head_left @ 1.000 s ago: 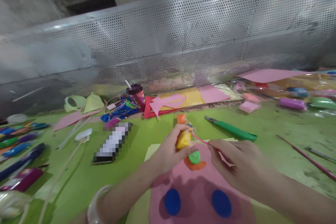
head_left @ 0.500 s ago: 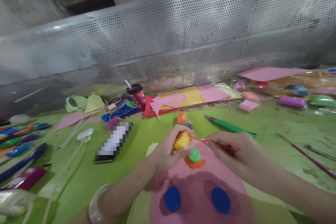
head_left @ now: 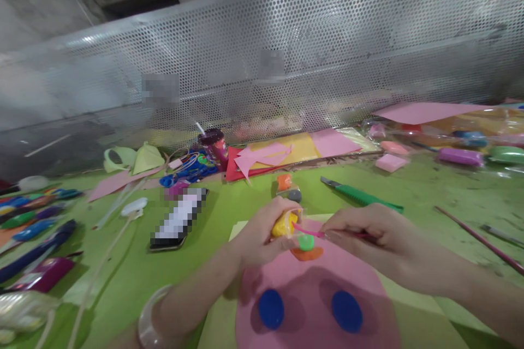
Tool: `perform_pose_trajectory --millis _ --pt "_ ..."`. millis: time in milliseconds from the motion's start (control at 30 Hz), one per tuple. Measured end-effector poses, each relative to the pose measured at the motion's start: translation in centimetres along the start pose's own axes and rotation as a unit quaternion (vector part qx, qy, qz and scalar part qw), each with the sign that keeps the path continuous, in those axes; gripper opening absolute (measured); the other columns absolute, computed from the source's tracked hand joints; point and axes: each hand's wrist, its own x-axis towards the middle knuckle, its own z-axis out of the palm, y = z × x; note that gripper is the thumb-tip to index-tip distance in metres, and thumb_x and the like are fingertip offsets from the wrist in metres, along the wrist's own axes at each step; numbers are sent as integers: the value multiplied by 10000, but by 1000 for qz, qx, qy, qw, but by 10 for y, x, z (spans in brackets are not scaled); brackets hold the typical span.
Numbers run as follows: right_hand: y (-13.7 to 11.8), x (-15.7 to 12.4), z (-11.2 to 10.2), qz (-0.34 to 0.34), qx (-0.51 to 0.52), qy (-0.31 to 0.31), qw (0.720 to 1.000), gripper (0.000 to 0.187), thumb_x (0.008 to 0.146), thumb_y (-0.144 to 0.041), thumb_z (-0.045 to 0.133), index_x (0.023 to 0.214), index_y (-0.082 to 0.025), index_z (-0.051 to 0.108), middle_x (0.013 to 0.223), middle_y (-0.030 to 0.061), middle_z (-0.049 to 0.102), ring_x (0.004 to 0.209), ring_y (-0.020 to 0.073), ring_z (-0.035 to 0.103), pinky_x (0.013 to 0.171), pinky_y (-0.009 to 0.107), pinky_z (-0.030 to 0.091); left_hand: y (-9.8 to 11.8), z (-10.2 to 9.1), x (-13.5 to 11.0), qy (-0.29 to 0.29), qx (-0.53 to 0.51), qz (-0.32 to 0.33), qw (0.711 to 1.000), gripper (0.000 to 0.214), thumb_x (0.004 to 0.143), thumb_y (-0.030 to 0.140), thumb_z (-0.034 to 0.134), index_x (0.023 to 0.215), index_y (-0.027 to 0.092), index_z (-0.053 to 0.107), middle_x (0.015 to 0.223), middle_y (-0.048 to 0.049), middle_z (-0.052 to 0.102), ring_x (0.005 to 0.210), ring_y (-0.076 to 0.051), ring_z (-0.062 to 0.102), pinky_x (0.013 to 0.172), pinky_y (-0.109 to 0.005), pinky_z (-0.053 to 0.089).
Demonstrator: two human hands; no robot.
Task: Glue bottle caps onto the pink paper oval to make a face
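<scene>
My left hand [head_left: 264, 232] is closed around a small clear packet of yellow modelling clay [head_left: 283, 224]. In my right hand [head_left: 368, 237] is a thin pink modelling tool [head_left: 308, 230], its tip touching the yellow clay at the packet's opening. Under both hands lies a rounded pink paper shape [head_left: 315, 283] on a pale yellow sheet [head_left: 221, 305]. Two blue clay discs [head_left: 271, 309] sit on the pink paper. Farther up it are a green clay piece [head_left: 306, 242] and an orange clay piece [head_left: 309, 253], partly behind my left thumb.
A green utility knife [head_left: 360, 195] lies beyond my right hand, with a thin brush [head_left: 478, 237] to the right. Orange clay [head_left: 284, 181] sits just ahead. A phone [head_left: 180, 218], a cup with a straw [head_left: 215, 148] and a white cable [head_left: 104, 267] are leftward. Perforated metal [head_left: 262, 76] stands behind.
My right hand has brought the pink tool's tip down and left into the yellow clay. My left hand has tilted the packet so its opening faces the tool.
</scene>
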Motion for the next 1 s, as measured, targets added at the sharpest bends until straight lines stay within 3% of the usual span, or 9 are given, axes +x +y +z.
perform_pose_trajectory --millis 133,200,300,433,500,600,700,833,1000 --pt "-2 1 3 -10 -40 8 999 291 910 -300 435 728 -192 635 552 -24 536 476 100 460 423 217 357 1 -1 0 -7 24 -1 1000 373 829 422 532 1126 209 458 996 -70 567 889 -215 543 842 -375 435" --pt "-1 1 6 10 -40 48 998 262 896 -298 455 730 -193 628 557 -22 553 482 105 482 417 217 370 2 -1 1 -8 44 -13 999 373 825 422 537 1120 204 471 1004 -76 569 900 -223 543 850 -380 431" --pt "-1 2 8 33 21 115 993 161 868 -308 511 799 -199 607 571 -23 592 503 118 548 438 219 435 3 1 3 3 51 -13 999 385 821 431 541 1124 200 488 1029 -85 572 921 -231 540 860 -386 430" --pt "-3 1 7 -6 112 105 988 162 888 -318 507 832 -196 597 625 -4 641 532 118 614 470 209 502 9 7 7 13 9 -3 1000 386 831 452 541 1127 209 492 1055 -83 567 957 -232 543 874 -384 439" --pt "-3 0 7 -56 46 131 989 178 911 -280 464 835 -200 604 662 7 644 544 108 609 437 185 475 12 9 8 15 -6 -6 1000 387 831 448 547 1131 211 488 1070 -87 565 977 -236 541 884 -385 438" --pt "-3 -4 9 -150 -82 186 968 205 915 -172 398 802 -210 565 667 6 616 578 103 596 462 179 464 13 12 8 14 -25 -33 999 392 838 432 540 1151 208 467 1089 -95 553 1004 -241 535 893 -394 440" --pt "-2 -8 11 -203 -132 198 950 177 905 -122 378 889 -218 526 675 2 607 596 109 585 519 203 491 10 12 7 5 -36 -47 998 408 842 414 544 1181 211 442 1105 -95 534 1004 -230 532 891 -389 445" --pt "-1 -8 12 -228 -169 177 942 182 898 -97 380 987 -210 491 737 15 626 639 115 592 556 215 509 7 12 6 -5 -30 -25 999 395 870 401 510 1210 217 428 1120 -90 525 1022 -226 524 920 -389 427" --pt "1 -10 15 -237 -197 176 935 171 894 -78 359 953 -188 476 703 16 608 610 106 573 552 201 504 15 13 6 2 -56 -40 998 422 872 449 496 1215 214 424 1108 -89 527 1003 -230 528 900 -384 438"
